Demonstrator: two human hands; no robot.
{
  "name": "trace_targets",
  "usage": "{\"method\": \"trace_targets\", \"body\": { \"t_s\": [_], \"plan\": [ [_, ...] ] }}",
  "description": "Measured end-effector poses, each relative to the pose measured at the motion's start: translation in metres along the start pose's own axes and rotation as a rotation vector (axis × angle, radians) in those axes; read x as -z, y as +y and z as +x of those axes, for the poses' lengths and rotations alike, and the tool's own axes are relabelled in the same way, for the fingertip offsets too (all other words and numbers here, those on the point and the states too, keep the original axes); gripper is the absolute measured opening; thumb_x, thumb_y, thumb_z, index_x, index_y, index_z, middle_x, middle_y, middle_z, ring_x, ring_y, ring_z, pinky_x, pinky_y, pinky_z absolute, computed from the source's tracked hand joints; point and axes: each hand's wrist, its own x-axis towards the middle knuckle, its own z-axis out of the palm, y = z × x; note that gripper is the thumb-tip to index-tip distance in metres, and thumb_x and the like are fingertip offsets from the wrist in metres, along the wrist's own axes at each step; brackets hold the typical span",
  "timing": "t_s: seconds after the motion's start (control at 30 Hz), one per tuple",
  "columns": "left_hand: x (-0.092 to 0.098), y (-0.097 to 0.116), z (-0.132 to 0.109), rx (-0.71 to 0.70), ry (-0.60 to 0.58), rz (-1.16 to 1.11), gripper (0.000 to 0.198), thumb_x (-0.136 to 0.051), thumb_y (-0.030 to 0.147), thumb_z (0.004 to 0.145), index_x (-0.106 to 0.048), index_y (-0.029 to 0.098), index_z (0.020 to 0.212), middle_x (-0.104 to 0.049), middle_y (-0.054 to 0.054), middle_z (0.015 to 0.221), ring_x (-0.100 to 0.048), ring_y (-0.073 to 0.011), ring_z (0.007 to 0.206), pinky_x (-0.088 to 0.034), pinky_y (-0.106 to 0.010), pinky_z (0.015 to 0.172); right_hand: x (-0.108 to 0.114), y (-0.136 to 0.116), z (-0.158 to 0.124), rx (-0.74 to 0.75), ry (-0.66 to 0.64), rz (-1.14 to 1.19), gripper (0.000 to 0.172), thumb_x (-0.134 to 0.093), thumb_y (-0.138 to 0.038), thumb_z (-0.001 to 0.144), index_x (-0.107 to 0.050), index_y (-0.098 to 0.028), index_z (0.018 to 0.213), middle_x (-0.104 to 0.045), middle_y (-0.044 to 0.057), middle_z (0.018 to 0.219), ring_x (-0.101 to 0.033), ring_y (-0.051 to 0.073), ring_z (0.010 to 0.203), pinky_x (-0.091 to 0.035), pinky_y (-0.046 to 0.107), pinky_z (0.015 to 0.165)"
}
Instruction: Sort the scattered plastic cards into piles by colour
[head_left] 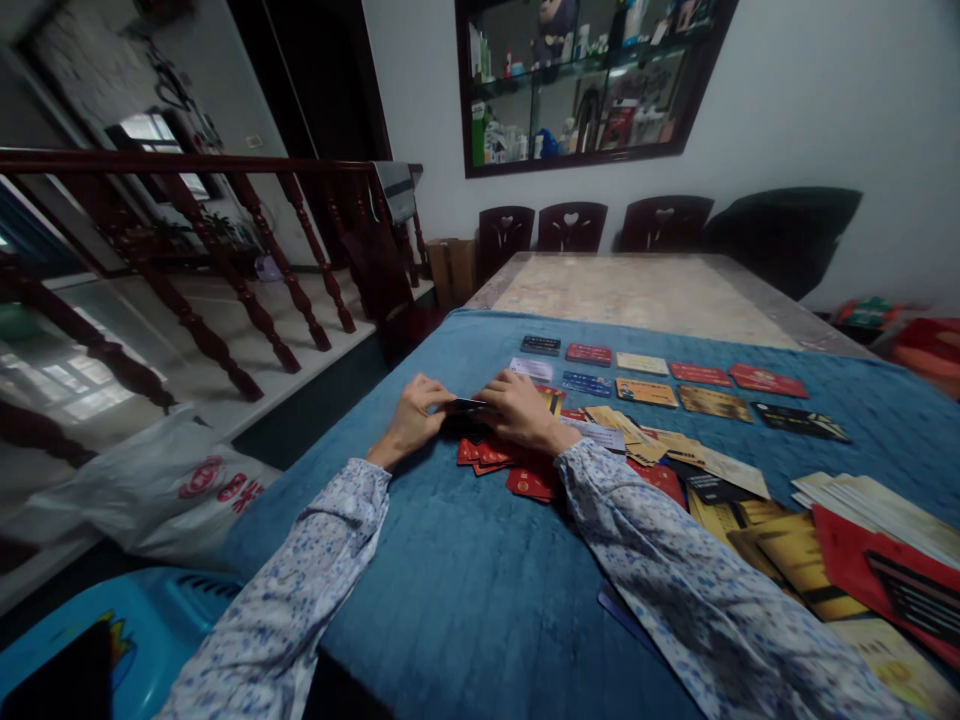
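Observation:
My left hand [415, 417] and my right hand [523, 408] meet over the blue cloth, fingers pinched on the two ends of a dark card [469, 404]. Its face is tilted away, so its print does not show. Under my hands lie several red cards [487, 456], partly covered. Past them, two neat rows of cards are laid out, among them a blue card [587, 384], an orange card [646, 391] and a black card [801, 421]. A loose pile of gold, black and red cards spreads to the right of my right wrist, with a gold card [806, 560] among them.
The blue cloth [420, 580] covers the near part of the table; its bare far part [622, 295] has chairs [572, 228] behind it. To the left are a wooden railing [247, 260], a white plastic bag [172, 490] and a blue plastic seat [150, 620].

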Motion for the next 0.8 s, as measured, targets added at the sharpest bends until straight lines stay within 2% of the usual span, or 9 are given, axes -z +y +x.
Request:
{"method": "trace_targets", "body": {
  "t_s": [0.17,0.3,0.47,0.8],
  "plan": [
    [-0.009,-0.003,0.000,0.036,0.104,-0.163,0.013,-0.067,0.024,0.087,-0.079,0.021,0.084,-0.075,-0.005,0.083,-0.060,-0.0219,0.085,-0.053,-0.041,0.086,-0.002,0.002,0.000,-0.039,0.015,0.024,0.023,-0.062,-0.030,0.097,-0.075,-0.018,0.111,-0.073,0.012,0.109,-0.052,0.027,0.106,-0.033,0.039,0.086],
    [-0.014,-0.002,-0.001,0.061,0.174,-0.272,0.010,-0.072,0.026,0.084,-0.079,0.020,0.084,-0.075,-0.005,0.085,-0.063,-0.0211,0.086,-0.055,-0.037,0.083,-0.006,0.004,0.001,-0.009,0.033,0.062,0.018,-0.060,-0.027,0.097,-0.075,-0.019,0.104,-0.074,0.012,0.106,-0.054,0.027,0.106,-0.035,0.038,0.086],
    [-0.017,0.001,-0.002,0.105,0.149,-0.295,0.012,-0.074,0.026,0.083,-0.080,0.020,0.092,-0.074,-0.005,0.090,-0.067,-0.0200,0.088,-0.057,-0.035,0.085,-0.010,0.005,0.004,-0.005,0.076,0.098,0.023,-0.056,-0.022,0.098,-0.075,-0.019,0.110,-0.075,0.012,0.104,-0.058,0.025,0.105,-0.038,0.038,0.092],
    [0.005,-0.003,-0.001,0.104,0.149,-0.282,0.017,-0.073,0.031,0.084,-0.078,0.018,0.095,-0.073,-0.005,0.091,-0.067,-0.0198,0.090,-0.055,-0.035,0.087,-0.007,0.004,0.003,-0.061,0.136,0.050,0.027,-0.052,-0.027,0.103,-0.074,-0.020,0.117,-0.076,0.013,0.112,-0.055,0.027,0.106,-0.035,0.039,0.088]
  ]
}}
